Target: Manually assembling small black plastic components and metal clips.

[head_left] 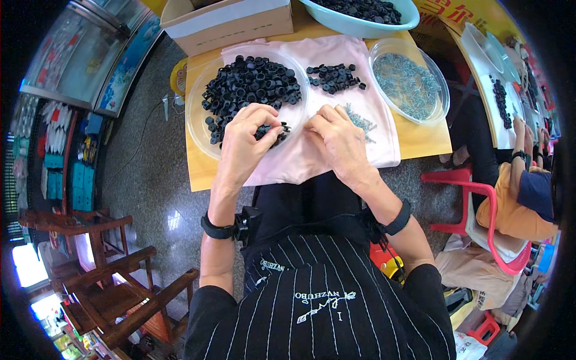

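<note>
Right at the centre, we have the two hands apart from each other, with a strip of cloth between their fingertips. The left hand (pixel 246 143) is partly closed, fingers curled and thumb drawn in toward the forefinger, right against a few small round black plastic caps (pixel 252 81); we cannot tell whether one is pinched there. Over to the right hand (pixel 342 144): fingers bent and bunched, tips turned inward, and whatever they may grip is hidden from us.

Under the left hand we see the near edge of a wide, clear, round plastic tub (pixel 191 108), and most of the caps are heaped in it, just beyond the knuckles. A smaller cap pile (pixel 335 78) lies ahead, between and beyond the hands, on a pale pink cloth (pixel 384 151). Just beside the right hand, thin silver metal screws (pixel 361 123) lie loose on that cloth.

Farther right, we spot a clear round container (pixel 443 111) of more screws. All this sits on a yellow-topped counter (pixel 420 141), with a brown cardboard box (pixel 234 30) and a pale blue-green basin (pixel 360 28) at the far side.
</note>
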The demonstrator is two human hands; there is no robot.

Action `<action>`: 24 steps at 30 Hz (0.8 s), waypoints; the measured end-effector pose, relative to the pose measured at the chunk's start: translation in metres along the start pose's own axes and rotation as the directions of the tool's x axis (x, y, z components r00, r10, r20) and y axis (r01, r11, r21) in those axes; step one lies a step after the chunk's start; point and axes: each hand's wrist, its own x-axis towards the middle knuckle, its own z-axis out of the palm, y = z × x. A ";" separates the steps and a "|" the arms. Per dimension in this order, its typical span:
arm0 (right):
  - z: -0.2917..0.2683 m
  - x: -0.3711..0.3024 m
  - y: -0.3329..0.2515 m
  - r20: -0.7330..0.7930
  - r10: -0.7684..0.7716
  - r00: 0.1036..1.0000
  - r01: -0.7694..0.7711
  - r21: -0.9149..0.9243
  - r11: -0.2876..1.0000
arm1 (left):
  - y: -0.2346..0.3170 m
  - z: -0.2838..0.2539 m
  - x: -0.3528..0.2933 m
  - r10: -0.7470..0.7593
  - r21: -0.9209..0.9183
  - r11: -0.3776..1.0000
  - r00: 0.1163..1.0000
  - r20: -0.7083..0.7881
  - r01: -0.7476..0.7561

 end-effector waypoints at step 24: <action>-0.060 -0.052 0.002 0.586 0.240 0.774 -0.633 0.713 0.300 | 0.035 0.047 -0.047 -0.031 -0.432 0.896 0.986 0.163 0.100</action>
